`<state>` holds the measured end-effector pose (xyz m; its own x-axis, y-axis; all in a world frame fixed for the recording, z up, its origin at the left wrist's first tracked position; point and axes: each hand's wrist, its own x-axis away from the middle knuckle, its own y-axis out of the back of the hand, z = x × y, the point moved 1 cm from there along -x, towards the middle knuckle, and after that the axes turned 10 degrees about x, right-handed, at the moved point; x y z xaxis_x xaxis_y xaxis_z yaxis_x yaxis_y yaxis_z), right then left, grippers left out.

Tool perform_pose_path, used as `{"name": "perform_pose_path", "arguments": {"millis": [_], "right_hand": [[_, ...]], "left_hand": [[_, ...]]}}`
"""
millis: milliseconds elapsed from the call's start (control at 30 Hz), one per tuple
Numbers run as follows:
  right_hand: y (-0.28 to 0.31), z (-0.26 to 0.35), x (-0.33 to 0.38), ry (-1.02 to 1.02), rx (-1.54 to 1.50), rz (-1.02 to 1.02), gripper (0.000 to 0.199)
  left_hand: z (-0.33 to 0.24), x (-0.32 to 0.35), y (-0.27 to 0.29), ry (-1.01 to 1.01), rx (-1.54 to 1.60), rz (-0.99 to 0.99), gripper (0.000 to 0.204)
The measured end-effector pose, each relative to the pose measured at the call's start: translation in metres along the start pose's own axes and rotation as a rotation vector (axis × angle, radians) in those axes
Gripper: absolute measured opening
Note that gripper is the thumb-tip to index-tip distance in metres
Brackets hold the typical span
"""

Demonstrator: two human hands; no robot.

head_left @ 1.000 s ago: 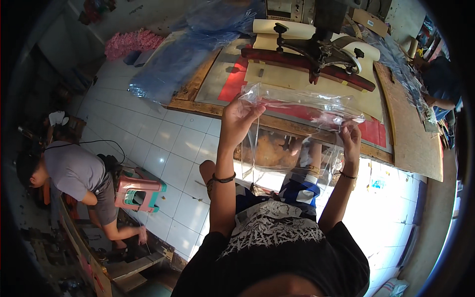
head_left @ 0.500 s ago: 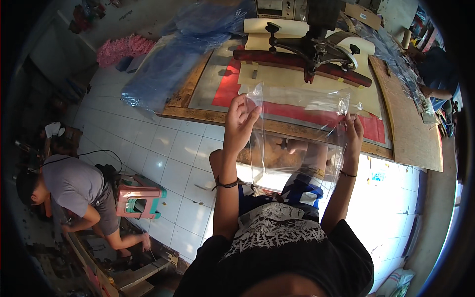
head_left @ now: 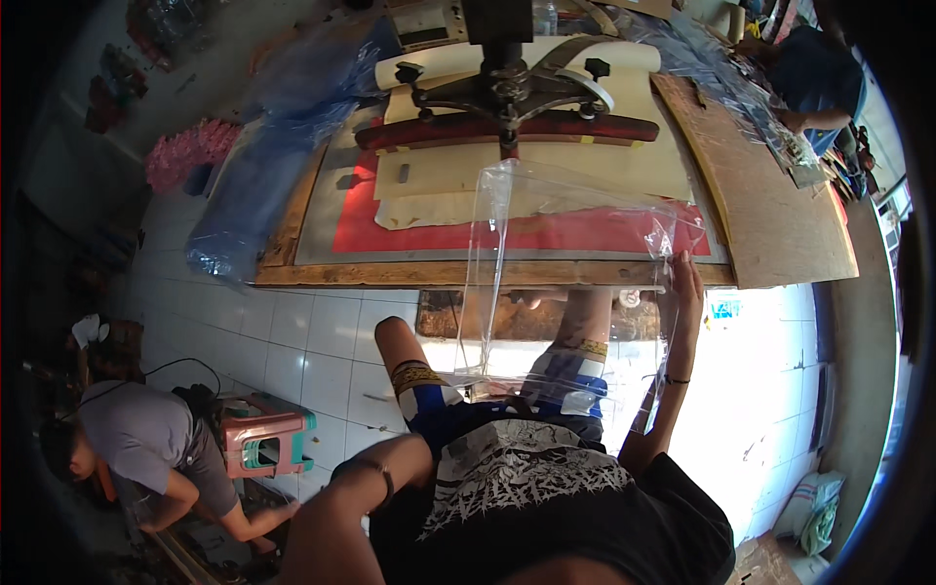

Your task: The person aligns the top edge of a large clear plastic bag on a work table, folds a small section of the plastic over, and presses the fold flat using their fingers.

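A clear plastic bag (head_left: 492, 229) with folded, creased edges hangs open in front of my lap, over the table's front edge. My right hand (head_left: 685, 278) pinches it near its upper right corner, fingers pressed together. Its left side stands up with no hand on it. My left arm is bent back beside my black shirt; the left hand (head_left: 408, 456) rests near my chest, its fingers hidden. Beyond the bag, a press with a dark red bar (head_left: 507, 132) stands over cream sheets (head_left: 439, 200) and a red sheet (head_left: 390, 239) on the wooden table (head_left: 409, 275).
Blue-tinted plastic sheets (head_left: 263, 166) drape over the table's left side. A plywood board (head_left: 780, 229) lies at right, beside more clear plastic (head_left: 721, 97). At left, another person (head_left: 156, 439) bends by a pink and green stool (head_left: 268, 439). A second person (head_left: 814, 83) is at far right.
My left hand has let go of the bag's left edge and drawn back toward my chest. My right hand still holds the bag. The view has shifted, so the table appears farther left.
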<state>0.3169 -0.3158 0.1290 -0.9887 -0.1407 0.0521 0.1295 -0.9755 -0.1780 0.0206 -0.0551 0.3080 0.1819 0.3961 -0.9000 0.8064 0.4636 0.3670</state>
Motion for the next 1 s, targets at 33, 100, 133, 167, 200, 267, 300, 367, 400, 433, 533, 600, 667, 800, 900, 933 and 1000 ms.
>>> {"name": "perform_pose_path", "arguments": {"millis": [33, 100, 133, 167, 200, 267, 300, 367, 400, 433, 533, 600, 667, 800, 900, 933, 1000], "right_hand": [[0.010, -0.008, -0.005, 0.003, -0.018, 0.014, 0.035], [0.013, -0.009, -0.007, -0.015, -0.025, 0.010, 0.033], [0.018, -0.012, -0.005, -0.006, -0.025, -0.015, 0.032], [0.009, -0.007, -0.003, 0.014, -0.010, -0.003, 0.031], [0.005, -0.007, 0.000, 0.015, -0.052, -0.022, 0.024], [0.012, -0.007, -0.002, 0.037, -0.096, -0.062, 0.022], [0.012, -0.010, 0.001, 0.016, -0.111, -0.047, 0.022], [0.000, -0.005, -0.002, 0.010, -0.182, 0.003, 0.022], [-0.002, 0.001, -0.001, 0.013, -0.061, -0.069, 0.022], [0.006, -0.001, -0.003, 0.050, -0.040, -0.073, 0.022], [-0.007, 0.005, -0.002, 0.031, -0.028, -0.040, 0.024], [-0.016, 0.016, 0.005, 0.011, -0.007, -0.068, 0.025], [-0.022, 0.023, 0.006, 0.001, 0.000, -0.087, 0.027], [-0.017, 0.020, 0.005, -0.004, -0.031, -0.052, 0.033], [0.001, 0.019, 0.009, 0.112, 0.176, -0.074, 0.044], [0.002, 0.020, 0.013, 0.157, 0.238, -0.111, 0.046], [0.002, 0.030, 0.036, 0.302, 0.398, -0.270, 0.047]], "left_hand": [[0.007, 0.001, 0.004, 0.037, 0.057, 0.025, 0.039], [0.024, -0.014, 0.019, 0.108, 0.158, 0.071, 0.046], [0.032, -0.017, 0.028, 0.125, 0.202, 0.081, 0.049], [0.038, -0.027, 0.028, 0.168, 0.214, 0.075, 0.053], [0.046, -0.023, 0.032, 0.187, 0.249, 0.065, 0.056], [0.072, 0.009, 0.045, 0.216, 0.332, -0.016, 0.063], [0.083, 0.031, 0.043, 0.259, 0.367, -0.118, 0.066], [0.102, 0.093, 0.028, 0.468, 0.419, -0.329, 0.071], [0.111, 0.132, 0.015, 0.666, 0.484, -0.361, 0.069], [0.117, 0.149, 0.002, 0.931, 0.479, -0.492, 0.060], [0.124, 0.197, -0.058, 1.405, 0.338, -0.915, 0.047], [0.131, 0.229, -0.075, 1.393, 0.239, -1.276, 0.054], [0.125, 0.228, -0.060, 1.193, 0.157, -1.393, 0.059], [0.118, 0.226, -0.027, 0.993, -0.042, -1.264, 0.057], [0.121, 0.229, -0.013, 0.948, 0.098, -1.322, 0.048], [0.120, 0.231, -0.012, 0.975, 0.147, -1.378, 0.044], [0.137, 0.249, -0.024, 1.091, -0.239, -1.310, 0.042]]}}
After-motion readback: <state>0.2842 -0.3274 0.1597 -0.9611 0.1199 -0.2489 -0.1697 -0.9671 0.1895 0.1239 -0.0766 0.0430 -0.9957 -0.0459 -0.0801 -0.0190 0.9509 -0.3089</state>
